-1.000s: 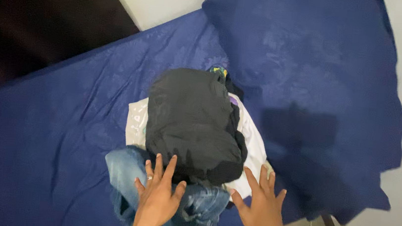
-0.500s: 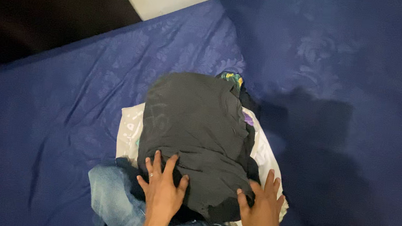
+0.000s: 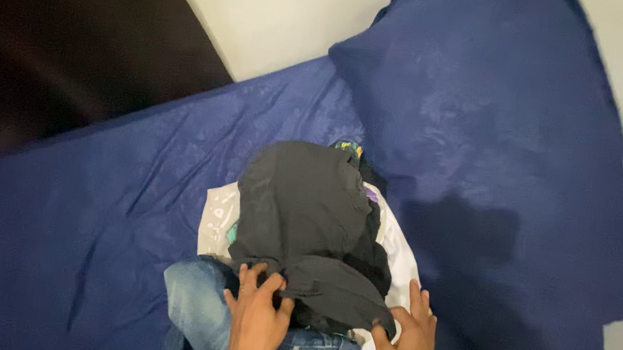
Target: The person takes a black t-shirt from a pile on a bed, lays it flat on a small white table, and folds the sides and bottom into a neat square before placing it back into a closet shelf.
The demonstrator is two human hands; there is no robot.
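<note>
A pile of clothes lies on a dark blue bed sheet (image 3: 89,236). On top is a black garment (image 3: 301,205), over a white garment (image 3: 400,250), with blue jeans (image 3: 193,313) at the near end. My left hand (image 3: 256,316) rests on the near left edge of the black garment, fingers curled into the fabric. My right hand (image 3: 406,343) presses against the near right side of the pile, thumb under the black garment's edge and fingers on the white one. A bit of patterned green cloth (image 3: 349,150) shows at the far end.
A large blue pillow (image 3: 486,124) leans against the pale wall (image 3: 298,11) at the back right. A dark panel (image 3: 64,33) fills the upper left. The bed's near right corner drops off at the frame's lower right.
My left fingers have curled into the black garment's edge, and its near edge now looks bunched. My right hand stays at the pile's right side. The camera view has shifted.
</note>
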